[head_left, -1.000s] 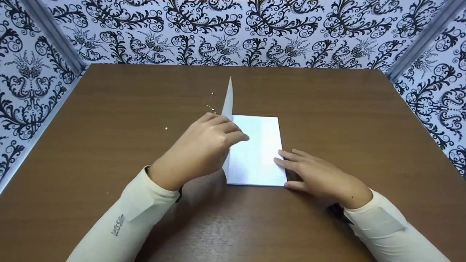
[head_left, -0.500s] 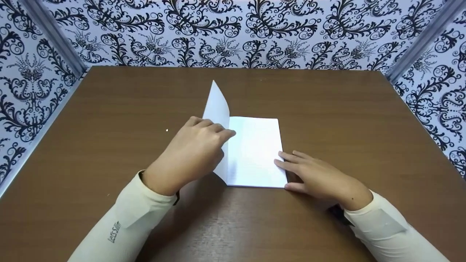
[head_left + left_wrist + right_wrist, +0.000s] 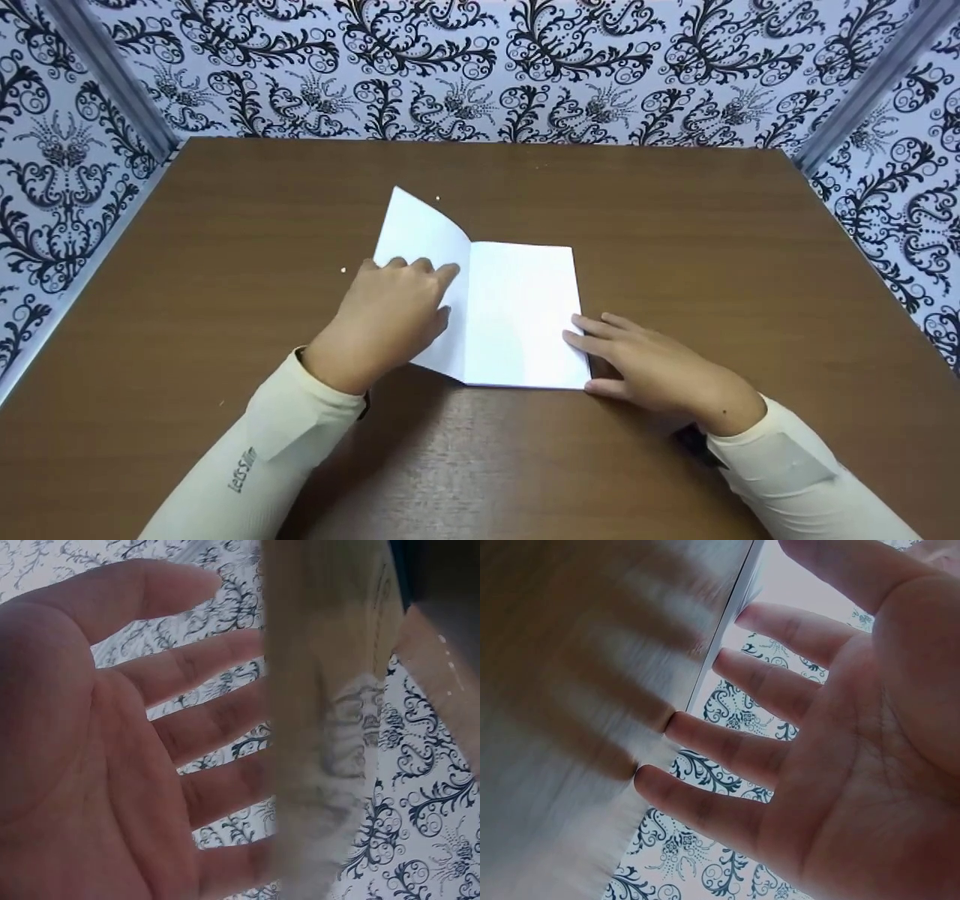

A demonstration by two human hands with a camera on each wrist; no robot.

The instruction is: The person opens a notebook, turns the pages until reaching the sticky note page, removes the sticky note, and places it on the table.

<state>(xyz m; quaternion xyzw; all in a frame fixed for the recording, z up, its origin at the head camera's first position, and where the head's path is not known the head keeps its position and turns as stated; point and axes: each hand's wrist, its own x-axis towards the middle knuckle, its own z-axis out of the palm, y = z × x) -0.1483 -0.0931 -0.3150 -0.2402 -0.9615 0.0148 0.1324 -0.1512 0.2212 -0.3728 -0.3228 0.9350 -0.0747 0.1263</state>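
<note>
Left hand [image 3: 394, 319]: fingers [image 3: 442, 276] loosely curved over the raised left flap of the folded paper [image 3: 517, 315], thumb side hidden below it; looks like a light pinch at the flap's edge, can't confirm from the head view. Left wrist view shows fingers spread and fairly straight against a blurred sheet edge, so grip is at most slight.

Right hand [image 3: 652, 364]: fingers flat and extended, tips pressing the right edge of the paper down onto the desk [image 3: 225, 225].

Paper sits mid-desk, right panel flat, left panel lifted off the crease at an angle.

Handling, my read: very light, thin, floppy, creases and tears easily, slides on the smooth top. Needs one hand pinning it; take it at a free edge or corner, not mid-panel.

Hard to see: underside of the flap, left thumb, any contact under the left palm. Both wrist views motion-blurred on the paper. Small pale specks [image 3: 343, 268] on the desk, unidentifiable.
</note>
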